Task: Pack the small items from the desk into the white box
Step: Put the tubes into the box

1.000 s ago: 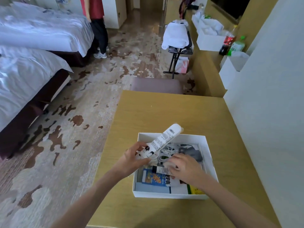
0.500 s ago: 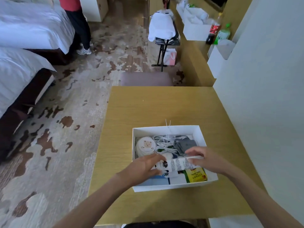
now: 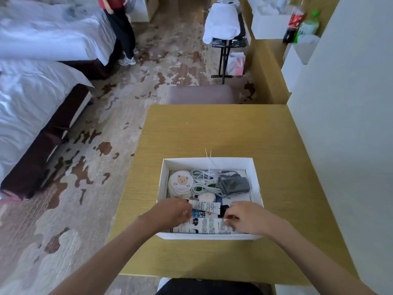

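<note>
The white box (image 3: 256,179) stands on the wooden desk (image 3: 212,133) near its front edge. Inside lie a round bear-print item (image 3: 180,183), coiled white cables (image 3: 204,182), a grey pouch (image 3: 232,185) and a small white tube (image 3: 205,206). A larger white tube (image 3: 209,225) with black print lies along the box's near wall. My left hand (image 3: 170,211) holds its left end with curled fingers. My right hand (image 3: 246,218) pinches its right end.
A brown stool (image 3: 200,94) sits past the desk's far edge. A white wall (image 3: 344,124) runs along the right. Two beds (image 3: 32,81) fill the left, and a person (image 3: 119,28) stands by them. A luggage rack (image 3: 227,37) stands further back.
The larger white tube went from being held tilted above the box in my left hand to lying flat at the box's near wall, with both hands on its ends.
</note>
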`<state>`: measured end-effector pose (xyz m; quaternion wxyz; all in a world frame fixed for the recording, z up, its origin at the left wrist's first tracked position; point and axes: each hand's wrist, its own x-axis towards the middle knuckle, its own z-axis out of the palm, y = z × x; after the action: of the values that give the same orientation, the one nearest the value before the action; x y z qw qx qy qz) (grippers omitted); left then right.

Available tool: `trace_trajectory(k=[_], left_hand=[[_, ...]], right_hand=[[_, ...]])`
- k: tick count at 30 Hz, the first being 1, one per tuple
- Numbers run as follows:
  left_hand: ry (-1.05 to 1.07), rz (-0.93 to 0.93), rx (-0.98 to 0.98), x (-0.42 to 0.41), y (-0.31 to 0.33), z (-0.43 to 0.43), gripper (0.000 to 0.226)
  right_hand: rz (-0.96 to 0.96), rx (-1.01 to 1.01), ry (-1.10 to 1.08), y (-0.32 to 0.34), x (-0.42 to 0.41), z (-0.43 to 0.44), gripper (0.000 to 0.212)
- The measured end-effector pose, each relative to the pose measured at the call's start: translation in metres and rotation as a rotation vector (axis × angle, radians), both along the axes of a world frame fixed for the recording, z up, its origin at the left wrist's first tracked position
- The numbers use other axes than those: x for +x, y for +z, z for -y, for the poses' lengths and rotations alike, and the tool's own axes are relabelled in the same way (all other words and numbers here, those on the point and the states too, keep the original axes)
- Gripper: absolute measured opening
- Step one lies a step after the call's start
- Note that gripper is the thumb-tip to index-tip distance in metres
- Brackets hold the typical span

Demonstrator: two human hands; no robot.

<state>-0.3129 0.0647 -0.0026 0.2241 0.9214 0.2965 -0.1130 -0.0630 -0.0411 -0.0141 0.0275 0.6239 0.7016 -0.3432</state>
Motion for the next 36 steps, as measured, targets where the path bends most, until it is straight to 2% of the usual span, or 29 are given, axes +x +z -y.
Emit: trace_trajectory(k=[3, 5, 9, 11, 14, 17, 19, 22, 26, 30, 36], left_hand=[[0.05, -0.056, -0.033, 0.009, 0.01, -0.001, 0.012], [0.122, -0.024, -0.042, 0.014, 0.02, -0.005, 0.014], [0.288, 0.166, 0.008, 0.022, 0.033, -0.024, 0.018], [0.349, 0.267, 0.032, 0.026, 0.036, -0.037, 0.018], [0.29, 0.423, 0.186, 0.033, 0.033, -0.06, 0.017], [0.245, 0.403, 0.288, 0.038, 0.027, -0.087, 0.024], [0.193, 0.37, 0.279, 0.038, 0.018, -0.107, 0.028], [0.104, 0.324, 0.166, 0.037, 0.006, -0.131, 0.027], [0.009, 0.312, 0.088, 0.035, -0.011, -0.151, 0.021], [-0.006, 0.336, 0.004, 0.034, -0.019, -0.16, 0.021], [-0.034, 0.352, 0.008, 0.029, -0.025, -0.156, 0.031]], right_hand=[[-0.028, 0.096, 0.056, 0.005, 0.009, -0.005, 0.026], [-0.094, 0.164, 0.035, 0.013, 0.018, -0.014, 0.028], [-0.247, 0.332, -0.089, 0.028, 0.035, -0.043, 0.018], [-0.31, 0.365, -0.157, 0.032, 0.044, -0.061, 0.021], [-0.361, 0.337, -0.228, 0.036, 0.055, -0.089, 0.026], [-0.353, 0.349, -0.276, 0.035, 0.062, -0.116, 0.027], [-0.337, 0.328, -0.295, 0.03, 0.064, -0.135, 0.026], [-0.276, 0.266, -0.28, 0.015, 0.064, -0.166, 0.025], [-0.206, 0.104, -0.203, -0.008, 0.065, -0.206, 0.027], [-0.13, -0.057, -0.144, -0.022, 0.058, -0.233, 0.031], [-0.101, -0.143, -0.117, -0.043, 0.06, -0.232, 0.026]])
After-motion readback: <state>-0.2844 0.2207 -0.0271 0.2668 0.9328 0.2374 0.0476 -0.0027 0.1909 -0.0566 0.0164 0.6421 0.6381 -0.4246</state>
